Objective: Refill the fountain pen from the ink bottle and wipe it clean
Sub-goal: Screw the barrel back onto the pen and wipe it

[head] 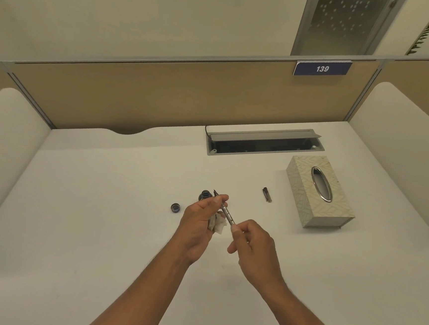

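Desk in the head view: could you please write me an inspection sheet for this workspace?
Surface: white desk, smooth.
Job's things: pen held above desk; ink bottle open, lid left of it; pen cap lying apart; tissue box at right.
Clutter: nothing seen.
Hands: left hand grips pen near nib, with tissue; right hand pinches pen's rear end.
Cables: dark cable by open cable tray.
Surroundings: tan partition, sign 139.
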### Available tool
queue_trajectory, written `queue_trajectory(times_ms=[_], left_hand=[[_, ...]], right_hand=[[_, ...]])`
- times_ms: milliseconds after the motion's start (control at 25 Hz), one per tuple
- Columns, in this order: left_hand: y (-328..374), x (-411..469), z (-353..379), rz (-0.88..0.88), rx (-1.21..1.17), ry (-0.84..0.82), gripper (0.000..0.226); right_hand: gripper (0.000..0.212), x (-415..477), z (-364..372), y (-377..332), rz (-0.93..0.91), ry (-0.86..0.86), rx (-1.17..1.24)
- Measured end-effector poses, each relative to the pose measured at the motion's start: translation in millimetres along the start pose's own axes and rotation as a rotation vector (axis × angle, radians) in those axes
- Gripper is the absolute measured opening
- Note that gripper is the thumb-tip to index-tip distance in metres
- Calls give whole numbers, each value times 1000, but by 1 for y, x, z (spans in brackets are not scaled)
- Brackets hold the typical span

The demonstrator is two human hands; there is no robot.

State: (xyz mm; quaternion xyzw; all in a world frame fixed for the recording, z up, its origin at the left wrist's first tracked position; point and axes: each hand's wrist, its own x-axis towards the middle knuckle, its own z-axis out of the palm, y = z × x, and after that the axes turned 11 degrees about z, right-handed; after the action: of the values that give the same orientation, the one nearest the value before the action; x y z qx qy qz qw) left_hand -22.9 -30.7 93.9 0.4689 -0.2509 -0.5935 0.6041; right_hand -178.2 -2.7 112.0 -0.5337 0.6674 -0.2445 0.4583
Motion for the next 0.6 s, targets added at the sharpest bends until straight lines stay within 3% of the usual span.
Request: queue_trajectory(times_ms=[80, 600], left_hand=[[-1, 0, 0, -5, 2, -1, 21], [-3, 2, 1, -15, 27, -6, 21]], right_hand=[[28, 0, -1, 0, 4, -8, 6], [21, 1, -2, 2, 9, -2, 10]])
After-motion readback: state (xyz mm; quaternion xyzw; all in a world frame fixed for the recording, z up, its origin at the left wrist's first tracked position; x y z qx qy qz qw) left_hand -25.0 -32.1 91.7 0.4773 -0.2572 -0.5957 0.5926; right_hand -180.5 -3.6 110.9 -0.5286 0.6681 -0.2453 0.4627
